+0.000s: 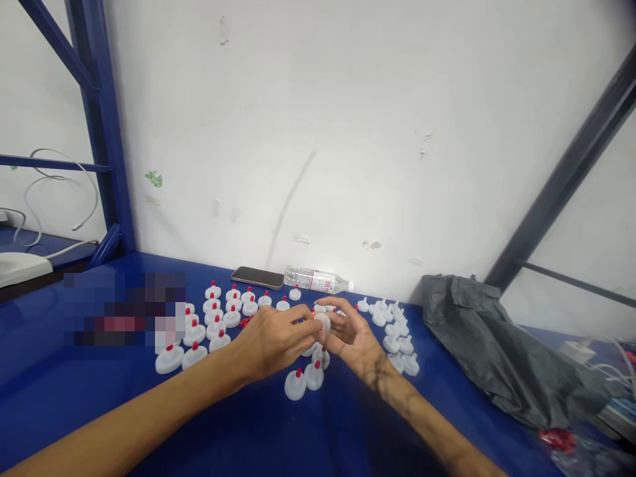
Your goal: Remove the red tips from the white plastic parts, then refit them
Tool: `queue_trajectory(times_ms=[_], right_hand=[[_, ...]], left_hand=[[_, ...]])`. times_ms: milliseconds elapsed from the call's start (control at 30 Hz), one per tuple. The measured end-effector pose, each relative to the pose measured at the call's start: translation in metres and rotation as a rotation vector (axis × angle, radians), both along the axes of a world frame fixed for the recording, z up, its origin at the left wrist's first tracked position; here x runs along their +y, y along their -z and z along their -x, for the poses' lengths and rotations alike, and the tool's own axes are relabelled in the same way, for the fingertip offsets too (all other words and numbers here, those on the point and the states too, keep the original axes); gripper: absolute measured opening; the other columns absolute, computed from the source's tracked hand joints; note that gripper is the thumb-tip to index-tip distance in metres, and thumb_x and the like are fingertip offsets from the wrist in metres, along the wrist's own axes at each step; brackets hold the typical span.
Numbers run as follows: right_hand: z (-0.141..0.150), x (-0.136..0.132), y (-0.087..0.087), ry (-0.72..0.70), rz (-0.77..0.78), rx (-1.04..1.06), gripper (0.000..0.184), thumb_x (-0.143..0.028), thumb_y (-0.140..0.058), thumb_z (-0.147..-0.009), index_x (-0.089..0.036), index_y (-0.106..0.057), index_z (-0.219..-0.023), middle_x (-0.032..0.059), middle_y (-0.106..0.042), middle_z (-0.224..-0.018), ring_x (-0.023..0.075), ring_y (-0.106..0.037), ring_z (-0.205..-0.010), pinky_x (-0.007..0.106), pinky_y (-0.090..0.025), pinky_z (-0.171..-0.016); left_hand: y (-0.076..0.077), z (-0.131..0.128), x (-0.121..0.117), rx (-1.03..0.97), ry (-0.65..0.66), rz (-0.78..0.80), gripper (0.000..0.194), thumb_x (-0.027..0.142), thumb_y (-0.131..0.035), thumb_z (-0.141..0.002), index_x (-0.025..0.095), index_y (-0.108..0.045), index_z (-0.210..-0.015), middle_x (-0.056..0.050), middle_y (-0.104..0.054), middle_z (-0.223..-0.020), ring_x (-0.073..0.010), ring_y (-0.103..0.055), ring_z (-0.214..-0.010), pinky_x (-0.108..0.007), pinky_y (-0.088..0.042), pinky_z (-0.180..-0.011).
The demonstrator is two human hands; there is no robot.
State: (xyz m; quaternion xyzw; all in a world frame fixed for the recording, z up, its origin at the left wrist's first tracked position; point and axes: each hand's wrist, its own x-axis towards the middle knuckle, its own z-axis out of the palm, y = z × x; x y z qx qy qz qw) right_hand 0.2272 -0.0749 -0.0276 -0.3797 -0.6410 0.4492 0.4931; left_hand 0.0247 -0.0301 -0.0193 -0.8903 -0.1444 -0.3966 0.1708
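Note:
Between my hands is a white nozzle cap point(322, 322), its round face turned partly toward me. My left hand point(278, 339) pinches it from the left with the fingertips. From the other side, my right hand point(352, 336) grips it with thumb and curled fingers. Its nozzle end is hidden by the fingers. Below the hands stand white caps with red tips point(295, 384), and several more red-tipped caps point(215, 328) are in rows to the left. White caps without red tips point(395, 331) lie right of my right hand. Small red tips point(245, 322) show beside my left hand.
A phone point(258, 277) and a clear plastic bottle point(318, 279) lie along the wall on the blue table point(238, 430). A dark grey plastic bag point(497, 344) covers the right side, with red pieces point(557, 439) near it. The left side is partly pixelated.

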Motion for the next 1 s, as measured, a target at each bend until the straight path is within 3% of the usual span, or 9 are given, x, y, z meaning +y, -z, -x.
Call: queue_trajectory(times_ms=[167,300,467,567,767,867,1000], right_hand=[[-0.007,0.002,-0.007,0.089,-0.013,0.000,0.053,-0.042,-0.087,-0.076,-0.026,-0.060,-0.119,0.0028,-0.077,-0.100,0.0212,-0.074,-0.091,0.033,-0.059,-0.082],[-0.021,0.001,-0.020,0.196,-0.034,-0.007,0.047,-0.045,-0.086,-0.077,-0.024,-0.064,-0.114,0.0050,-0.079,-0.100,0.0226,-0.075,-0.092,0.033,-0.058,-0.080],[-0.035,0.004,-0.032,0.341,-0.097,-0.109,0.040,-0.054,-0.082,-0.079,-0.024,-0.067,-0.101,0.0046,-0.079,-0.094,0.0225,-0.073,-0.081,0.032,-0.056,-0.071],[-0.047,0.008,-0.035,0.437,-0.179,-0.230,0.037,-0.060,-0.072,-0.086,-0.025,-0.066,-0.094,0.0021,-0.077,-0.084,0.0241,-0.072,-0.081,0.035,-0.056,-0.075],[-0.077,0.018,-0.036,0.726,-0.315,-0.752,0.037,-0.055,-0.047,-0.102,-0.024,-0.068,-0.102,0.0072,-0.075,-0.117,0.0249,-0.074,-0.095,0.036,-0.056,-0.084],[-0.089,0.022,-0.034,0.794,-0.333,-0.941,0.033,-0.047,-0.047,-0.102,-0.023,-0.070,-0.100,0.0090,-0.076,-0.106,0.0268,-0.072,-0.096,0.038,-0.052,-0.088],[-0.099,0.026,-0.026,0.778,-0.234,-1.106,0.026,-0.036,-0.053,-0.098,-0.024,-0.073,-0.086,0.0063,-0.076,-0.082,0.0260,-0.071,-0.078,0.034,-0.048,-0.071]], left_hand=[[-0.004,0.002,0.005,-0.002,-0.046,0.010,0.018,0.021,-0.051,-0.102,0.022,-0.067,-0.110,0.001,-0.070,-0.090,-0.0102,-0.059,-0.059,-0.024,-0.031,-0.047],[-0.010,0.010,0.018,0.026,-0.275,0.139,0.021,0.021,-0.050,-0.102,0.022,-0.071,-0.107,-0.003,-0.069,-0.097,-0.0130,-0.062,-0.066,-0.024,-0.035,-0.051],[-0.009,0.024,0.036,0.262,-0.530,0.245,0.024,0.013,-0.050,-0.097,0.018,-0.073,-0.094,-0.009,-0.069,-0.090,-0.0245,-0.065,-0.088,-0.028,-0.044,-0.059],[-0.004,0.030,0.043,0.342,-0.562,0.251,0.027,0.009,-0.048,-0.094,0.017,-0.072,-0.086,-0.012,-0.070,-0.086,-0.0285,-0.064,-0.091,-0.030,-0.047,-0.060],[0.001,0.036,0.043,0.369,-0.560,0.277,0.015,0.011,-0.057,-0.087,0.016,-0.069,-0.078,-0.015,-0.072,-0.083,-0.0334,-0.066,-0.092,-0.037,-0.054,-0.066],[0.003,0.037,0.042,0.367,-0.557,0.289,0.011,0.015,-0.061,-0.087,0.017,-0.067,-0.078,-0.015,-0.072,-0.081,-0.0331,-0.067,-0.091,-0.038,-0.055,-0.069],[0.005,0.037,0.042,0.364,-0.559,0.304,0.013,0.018,-0.061,-0.088,0.018,-0.066,-0.077,-0.014,-0.071,-0.079,-0.0311,-0.068,-0.086,-0.039,-0.056,-0.072]])
